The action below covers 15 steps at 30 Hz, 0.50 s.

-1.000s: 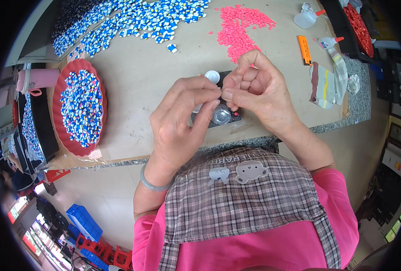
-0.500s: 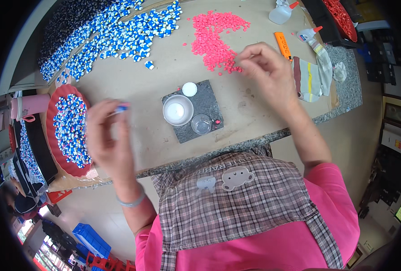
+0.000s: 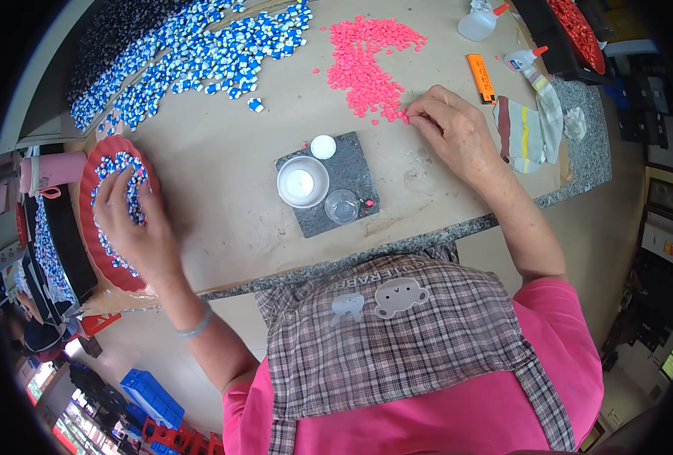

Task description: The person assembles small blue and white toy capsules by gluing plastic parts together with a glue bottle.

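Note:
My left hand [image 3: 136, 227] is over the red scalloped tray [image 3: 98, 250], fingers apart and pointing down at the many small blue-and-white pieces [image 3: 120, 161] in it. I see nothing held between those fingers, though the tips are partly hidden. At the near right edge of a spread of small pink pieces [image 3: 363, 76], my right hand [image 3: 454, 133] pinches one pink piece between thumb and forefinger. Between my hands lies a dark stone slab [image 3: 355, 163]. On it stand a white bowl [image 3: 320, 182] with a white round thing inside, a white cap [image 3: 323, 146] and a clear small dish [image 3: 342, 206].
A heap of blue-and-white pieces [image 3: 200, 45] covers the far left. On the right lie an orange box [image 3: 480, 78], two glue bottles [image 3: 479, 23] with red tips and a striped cloth [image 3: 520, 136]. A black bin [image 3: 571, 34] with red pieces stands at the far right corner.
My left hand has moved left over the tray, and the blue-and-white piece with pink on it has left its fingers. My right hand has closed on a pink piece at the pile's edge.

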Available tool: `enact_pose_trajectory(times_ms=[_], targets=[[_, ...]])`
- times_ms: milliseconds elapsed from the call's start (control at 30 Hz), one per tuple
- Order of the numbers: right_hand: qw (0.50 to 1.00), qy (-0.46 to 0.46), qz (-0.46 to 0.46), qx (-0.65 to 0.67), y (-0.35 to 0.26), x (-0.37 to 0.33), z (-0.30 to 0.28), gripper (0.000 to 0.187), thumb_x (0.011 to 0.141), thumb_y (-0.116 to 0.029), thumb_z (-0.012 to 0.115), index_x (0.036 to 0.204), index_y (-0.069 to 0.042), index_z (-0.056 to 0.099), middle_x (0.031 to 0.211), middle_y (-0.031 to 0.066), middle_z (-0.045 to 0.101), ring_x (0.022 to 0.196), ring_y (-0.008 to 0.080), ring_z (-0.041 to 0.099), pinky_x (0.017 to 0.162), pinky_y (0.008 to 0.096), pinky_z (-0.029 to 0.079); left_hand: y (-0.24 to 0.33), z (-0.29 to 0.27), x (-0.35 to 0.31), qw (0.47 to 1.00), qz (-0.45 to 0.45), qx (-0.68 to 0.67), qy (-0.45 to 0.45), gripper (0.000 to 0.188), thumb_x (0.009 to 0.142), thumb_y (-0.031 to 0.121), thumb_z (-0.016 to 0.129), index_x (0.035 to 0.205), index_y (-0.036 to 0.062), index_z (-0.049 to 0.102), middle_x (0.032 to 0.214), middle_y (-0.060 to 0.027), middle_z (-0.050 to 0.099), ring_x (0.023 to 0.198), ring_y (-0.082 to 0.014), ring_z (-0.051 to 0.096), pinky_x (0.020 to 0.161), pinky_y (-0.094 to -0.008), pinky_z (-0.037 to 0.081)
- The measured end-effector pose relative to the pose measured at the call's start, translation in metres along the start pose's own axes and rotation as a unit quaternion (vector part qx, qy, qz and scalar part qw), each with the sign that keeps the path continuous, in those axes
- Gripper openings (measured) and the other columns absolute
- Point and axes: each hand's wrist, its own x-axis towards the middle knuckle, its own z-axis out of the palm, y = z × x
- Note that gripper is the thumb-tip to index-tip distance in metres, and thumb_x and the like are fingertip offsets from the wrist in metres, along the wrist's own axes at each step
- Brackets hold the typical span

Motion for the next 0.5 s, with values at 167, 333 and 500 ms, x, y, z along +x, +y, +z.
enact_pose_trajectory(times_ms=[167, 333, 500], targets=[[0.985, -0.042, -0.165, 0.025, 0.011, 0.003, -0.002, 0.01, 0.083, 0.004, 0.065, 0.092, 0.001, 0.064, 0.091, 0.0105, 0.064, 0.084, 0.028, 0.065, 0.073, 0.0354, 0.052, 0.048, 0.039, 0.007, 0.988, 0.021, -0.115, -0.103, 0.029, 0.084, 0.0, 0.064, 0.113, 0.0026, 0.064, 0.117, -0.0162, 0.059, 0.109, -0.0329, 0.058, 0.094, -0.0407, 0.046], [0.994, -0.015, -0.092, 0.061, 0.006, -0.003, -0.006, 0.013, 0.081, 0.002, 0.066, 0.093, -0.002, 0.066, 0.093, 0.0085, 0.065, 0.085, 0.0279, 0.065, 0.074, 0.0366, 0.054, 0.059, 0.07, 0.017, 0.966, 0.004, -0.198, -0.167, 0.033, 0.082, 0.0, 0.066, 0.115, 0.0045, 0.063, 0.112, -0.0156, 0.059, 0.106, -0.034, 0.058, 0.09, -0.0411, 0.047], [0.999, 0.023, -0.037, 0.029, -0.005, -0.009, 0.001, 0.012, 0.081, -0.001, 0.069, 0.092, -0.003, 0.067, 0.092, 0.0078, 0.064, 0.085, 0.0269, 0.065, 0.073, 0.0364, 0.054, 0.062, 0.086, 0.019, 0.961, 0.034, -0.212, -0.175, 0.033, 0.082, 0.0, 0.066, 0.114, 0.0057, 0.065, 0.109, -0.0148, 0.059, 0.103, -0.0334, 0.058, 0.088, -0.0415, 0.048]])
